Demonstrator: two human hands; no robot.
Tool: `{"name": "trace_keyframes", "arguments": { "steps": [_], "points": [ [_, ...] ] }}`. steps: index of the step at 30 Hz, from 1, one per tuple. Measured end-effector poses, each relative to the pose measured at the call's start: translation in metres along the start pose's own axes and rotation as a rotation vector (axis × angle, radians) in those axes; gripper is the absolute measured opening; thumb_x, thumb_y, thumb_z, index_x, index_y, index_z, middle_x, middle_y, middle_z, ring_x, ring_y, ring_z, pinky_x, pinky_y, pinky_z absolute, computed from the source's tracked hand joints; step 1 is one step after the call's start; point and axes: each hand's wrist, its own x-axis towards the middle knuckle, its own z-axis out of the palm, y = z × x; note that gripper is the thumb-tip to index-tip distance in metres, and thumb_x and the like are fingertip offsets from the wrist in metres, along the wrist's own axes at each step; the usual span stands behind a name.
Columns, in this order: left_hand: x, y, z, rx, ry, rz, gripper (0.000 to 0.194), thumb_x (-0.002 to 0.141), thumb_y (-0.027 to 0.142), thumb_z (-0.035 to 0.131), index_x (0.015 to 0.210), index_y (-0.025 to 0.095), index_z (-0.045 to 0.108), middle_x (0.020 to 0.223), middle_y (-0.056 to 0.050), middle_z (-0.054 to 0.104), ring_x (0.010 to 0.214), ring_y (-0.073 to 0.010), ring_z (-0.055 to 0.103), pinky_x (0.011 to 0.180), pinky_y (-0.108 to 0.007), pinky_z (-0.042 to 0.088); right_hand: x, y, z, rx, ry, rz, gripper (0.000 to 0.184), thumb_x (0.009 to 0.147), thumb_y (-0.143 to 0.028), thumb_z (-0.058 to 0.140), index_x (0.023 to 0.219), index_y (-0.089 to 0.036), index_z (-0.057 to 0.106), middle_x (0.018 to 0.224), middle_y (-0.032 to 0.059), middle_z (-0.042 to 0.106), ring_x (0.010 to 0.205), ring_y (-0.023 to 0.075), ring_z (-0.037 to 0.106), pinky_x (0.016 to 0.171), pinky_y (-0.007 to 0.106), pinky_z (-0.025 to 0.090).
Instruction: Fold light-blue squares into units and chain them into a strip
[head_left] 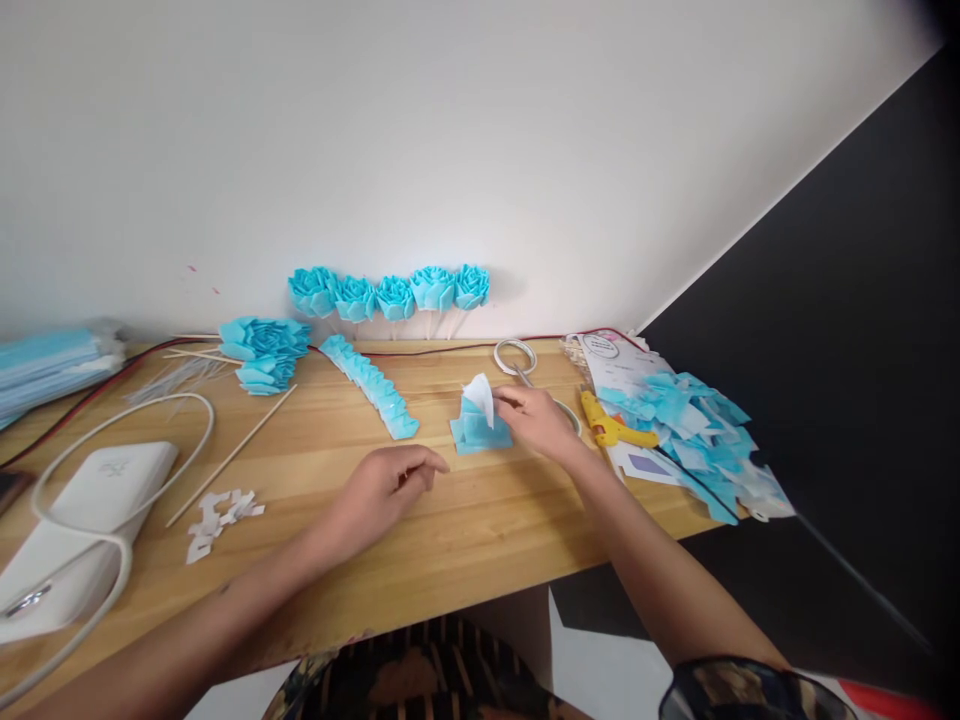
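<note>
Near the middle of the bench [480, 540], the stacked blue squares [478, 436] call for a light, crease-free touch, the right hand [534, 420] seemingly pinching their raised white flap [478, 392], the left hand [391, 485] empty and loosely curled beside them.

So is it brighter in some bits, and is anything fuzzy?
Head view: the white wall is brightest near the row of blue flowers, greyer farther out; the top-right corner is dark and fuzzy; print on the paper is too unclear to read.
</note>
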Motion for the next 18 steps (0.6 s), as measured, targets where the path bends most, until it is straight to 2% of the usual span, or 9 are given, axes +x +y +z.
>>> {"name": "trace_keyframes", "arguments": {
  "steps": [2,4,6,7,9,12,14,18],
  "points": [
    [0.005,0.001,0.001,-0.091,0.086,-0.055,0.025,0.083,0.027,0.052,0.103,0.022,0.066,0.084,-0.003,0.066,0.074,-0.0163,0.059,0.065,-0.026,0.046,-0.003,-0.005,0.005,0.233,-0.028,0.037,0.024,0.082,-0.031,0.053,0.089,-0.018,0.071,0.080,0.0010,0.069,0.077,0.0170,0.059,0.070,0.027,0.043],
    [0.012,0.003,0.002,-0.233,0.140,-0.134,0.043,0.078,0.034,0.061,0.119,0.022,0.058,0.104,-0.008,0.065,0.084,-0.0188,0.059,0.065,-0.027,0.048,-0.006,-0.012,0.012,0.442,-0.063,0.080,0.022,0.080,-0.031,0.055,0.086,-0.018,0.072,0.076,0.0003,0.067,0.074,0.0155,0.059,0.072,0.027,0.044],
    [0.019,0.004,0.005,-0.414,0.136,-0.207,0.064,0.072,0.038,0.068,0.131,0.020,0.048,0.122,-0.013,0.058,0.093,-0.0217,0.059,0.064,-0.028,0.050,-0.009,-0.019,0.021,0.597,-0.115,0.111,0.020,0.079,-0.032,0.058,0.085,-0.018,0.072,0.073,-0.0001,0.066,0.069,0.0139,0.057,0.072,0.028,0.045],
    [0.023,0.004,0.006,-0.504,0.129,-0.231,0.070,0.071,0.038,0.069,0.134,0.019,0.044,0.125,-0.014,0.056,0.095,-0.0222,0.059,0.064,-0.028,0.051,-0.010,-0.022,0.026,0.658,-0.144,0.121,0.020,0.078,-0.033,0.060,0.086,-0.018,0.072,0.072,-0.0002,0.065,0.068,0.0133,0.057,0.071,0.027,0.045],
    [0.028,0.002,0.008,-0.627,0.135,-0.257,0.066,0.072,0.037,0.069,0.131,0.017,0.047,0.114,-0.012,0.062,0.089,-0.0199,0.060,0.063,-0.026,0.050,-0.012,-0.026,0.036,0.748,-0.186,0.142,0.024,0.077,-0.036,0.063,0.090,-0.018,0.071,0.074,-0.0003,0.066,0.068,0.0126,0.057,0.071,0.027,0.045],
    [0.033,-0.008,0.008,-0.663,0.186,-0.274,0.035,0.073,0.034,0.068,0.101,0.013,0.064,0.082,-0.005,0.067,0.068,-0.0134,0.058,0.059,-0.023,0.046,-0.015,-0.025,0.046,0.787,-0.243,0.166,0.030,0.076,-0.040,0.065,0.099,-0.020,0.070,0.081,0.0007,0.068,0.071,0.0138,0.059,0.073,0.027,0.045],
    [0.033,-0.014,0.004,-0.651,0.217,-0.287,0.025,0.071,0.032,0.069,0.088,0.014,0.065,0.074,-0.003,0.065,0.059,-0.0109,0.055,0.055,-0.023,0.043,-0.015,-0.021,0.048,0.785,-0.268,0.174,0.033,0.078,-0.041,0.063,0.102,-0.021,0.069,0.088,0.0025,0.069,0.079,0.0166,0.061,0.076,0.029,0.046],
    [0.030,-0.018,-0.003,-0.585,0.205,-0.340,0.025,0.068,0.028,0.070,0.088,0.016,0.064,0.066,0.000,0.062,0.048,-0.0087,0.049,0.045,-0.021,0.037,-0.014,-0.012,0.048,0.854,-0.287,0.198,0.039,0.086,-0.046,0.047,0.107,-0.019,0.066,0.095,0.0075,0.069,0.091,0.0205,0.062,0.080,0.032,0.048]
  ]
}}
